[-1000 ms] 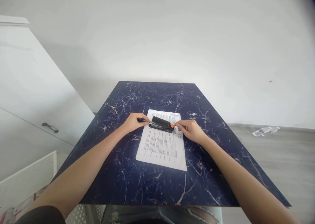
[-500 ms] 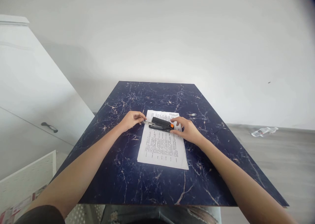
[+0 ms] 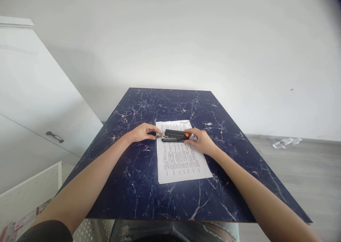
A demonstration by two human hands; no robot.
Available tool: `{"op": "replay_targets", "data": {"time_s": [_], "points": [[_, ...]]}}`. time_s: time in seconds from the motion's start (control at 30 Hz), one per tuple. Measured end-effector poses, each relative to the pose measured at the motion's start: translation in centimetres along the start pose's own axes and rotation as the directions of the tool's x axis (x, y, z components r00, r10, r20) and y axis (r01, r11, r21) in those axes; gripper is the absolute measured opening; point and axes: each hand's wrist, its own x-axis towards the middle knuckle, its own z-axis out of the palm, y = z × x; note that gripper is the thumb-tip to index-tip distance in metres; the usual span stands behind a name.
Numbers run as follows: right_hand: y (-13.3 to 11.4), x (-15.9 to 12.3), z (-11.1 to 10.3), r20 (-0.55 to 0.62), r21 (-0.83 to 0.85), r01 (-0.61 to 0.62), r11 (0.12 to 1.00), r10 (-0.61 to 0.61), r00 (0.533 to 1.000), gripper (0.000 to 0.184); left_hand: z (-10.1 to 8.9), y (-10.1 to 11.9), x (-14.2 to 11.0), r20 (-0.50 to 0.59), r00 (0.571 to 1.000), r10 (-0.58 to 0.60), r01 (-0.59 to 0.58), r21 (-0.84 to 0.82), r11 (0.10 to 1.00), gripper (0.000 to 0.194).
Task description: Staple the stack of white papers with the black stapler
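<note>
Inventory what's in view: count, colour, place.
Stapler: one, black, orange and silver, on paper
Printed paper: sheet count unclear, white, on table
Table: one, dark blue, centre
Scrap: one, whitish, table's right
Plastic: count unclear, clear, right floor
Floor: one, grey, right
Wall: one, off-white, behind
Cabinet: one, white, left
Handle: one, black, on cabinet
Panel: one, pale, lower left
Blurred item: count unclear, red/white, lower left
Jeans: one pair, dark, bottom
Sleeve: one, black, left arm
Left hand: one, bare, stapler's silver end
Right hand: one, bare, stapler's orange end
</note>
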Motion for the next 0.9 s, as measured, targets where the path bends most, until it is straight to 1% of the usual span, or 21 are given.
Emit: {"op": "replay_targets", "data": {"time_s": [0.07, 0.13, 0.17, 0.27, 0.33, 0.4, 0.5, 0.57, 0.6, 0.67, 0.73, 0.8, 0.87, 0.9], "points": [[-0.1, 0.1, 0.0, 0.001, 0.009, -0.01, 1.0, 0.01, 1.0, 0.039, 0.5, -0.2, 0.3, -0.07, 0.997, 0.019, -0.016, 0.054, 0.998, 0.031], [-0.2, 0.2, 0.0, 0.004, 0.033, -0.018, 0.999, 0.018, 1.0, 0.04, 1.2, -0.5, 0.7, -0.145, 0.989, 0.025, -0.007, 0.12, 0.993, 0.033], [-0.3, 0.2, 0.0, 0.003, 0.051, -0.019, 0.999, 0.019, 1.0, 0.041, 1.6, -0.7, 0.9, -0.163, 0.986, 0.02, 0.002, 0.138, 0.99, 0.034], [-0.4, 0.3, 0.2, 0.001, 0.108, -0.01, 0.994, 0.01, 1.0, 0.041, 2.7, -1.0, 1.5, -0.158, 0.987, -0.008, 0.024, 0.098, 0.995, 0.034], [-0.2, 0.4, 0.3, 0.003, 0.127, -0.008, 0.992, 0.007, 1.0, 0.042, 3.1, -0.9, 1.8, -0.158, 0.987, -0.023, 0.032, 0.054, 0.998, 0.035], [-0.1, 0.5, 0.4, 0.002, 0.137, -0.003, 0.991, 0.003, 1.0, 0.043, 3.3, -0.7, 2.0, -0.164, 0.986, -0.025, 0.035, 0.055, 0.998, 0.035], [0.1, 0.6, 0.5, -0.009, 0.135, 0.009, 0.991, -0.008, 1.0, 0.045, 3.5, -0.4, 2.4, -0.17, 0.985, -0.012, 0.032, 0.115, 0.993, 0.029], [-0.1, 0.7, 0.6, -0.017, 0.12, 0.003, 0.993, -0.001, 1.0, 0.044, 3.7, -0.4, 2.6, -0.215, 0.976, 0.015, 0.026, 0.185, 0.982, 0.021], [-0.4, 0.8, 0.7, -0.013, 0.114, -0.001, 0.993, 0.002, 1.0, 0.044, 3.8, -0.4, 2.7, -0.241, 0.97, 0.028, 0.028, 0.224, 0.974, 0.021], [-1.1, 0.9, 1.0, 0.008, 0.097, 0.027, 0.995, -0.028, 1.0, 0.044, 4.0, -0.4, 2.8, -0.259, 0.965, 0.036, 0.039, 0.281, 0.959, 0.031], [-2.0, 0.9, 1.2, 0.034, 0.064, 0.106, 0.992, -0.108, 0.994, 0.043, 4.2, -0.4, 2.8, -0.227, 0.973, 0.025, 0.043, 0.289, 0.956, 0.046], [-2.6, 0.8, 1.2, 0.052, 0.03, 0.174, 0.984, -0.175, 0.983, 0.043, 4.1, -0.4, 2.8, -0.181, 0.983, 0.011, 0.033, 0.238, 0.971, 0.056], [-2.8, 0.7, 0.8, 0.07, 0.019, 0.195, 0.981, -0.196, 0.978, 0.042, 3.9, -0.4, 2.7, -0.161, 0.987, 0.01, 0.012, 0.131, 0.991, 0.061], [-2.8, 0.6, 0.5, 0.083, 0.02, 0.197, 0.98, -0.198, 0.977, 0.041, 3.7, -0.4, 2.7, -0.168, 0.986, 0.018, -0.006, 0.072, 0.997, 0.061]]}}
